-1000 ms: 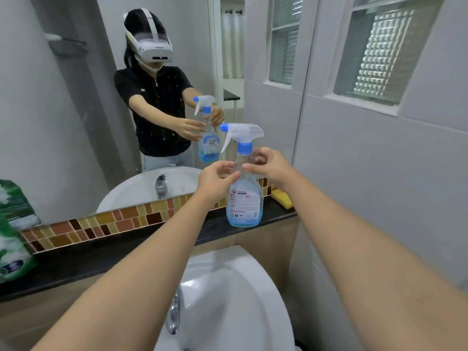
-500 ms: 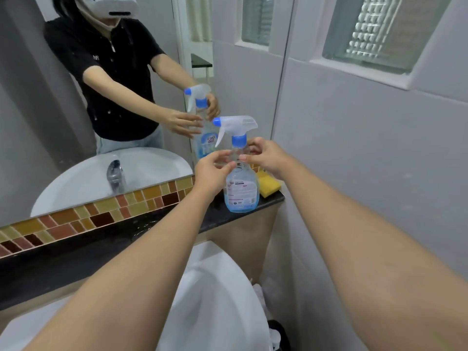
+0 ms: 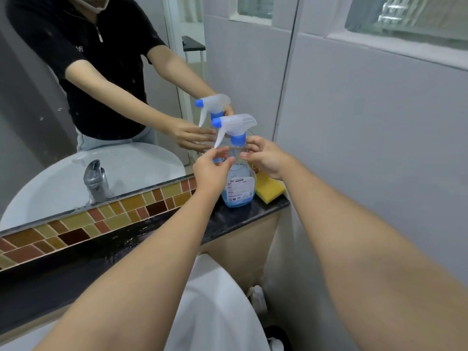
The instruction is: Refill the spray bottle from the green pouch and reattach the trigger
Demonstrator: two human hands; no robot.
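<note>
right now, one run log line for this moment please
stage: trigger on spray bottle | bottle: upright on ledge | left hand: fingers at neck | right hand: fingers at neck | sponge: beside bottle

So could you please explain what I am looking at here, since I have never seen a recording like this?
There is no machine: a person wears a camera on the head, so you see their own two arms reaching forward. The figure above is only their reflection in a mirror. The left hand and the right hand both reach to the neck of a spray bottle, fingertips at or near it; a firm grip is not clear. The bottle stands on a dark ledge, its white trigger on top and blue liquid low inside. A yellow sponge lies beside it. The white sink is below.
</note>
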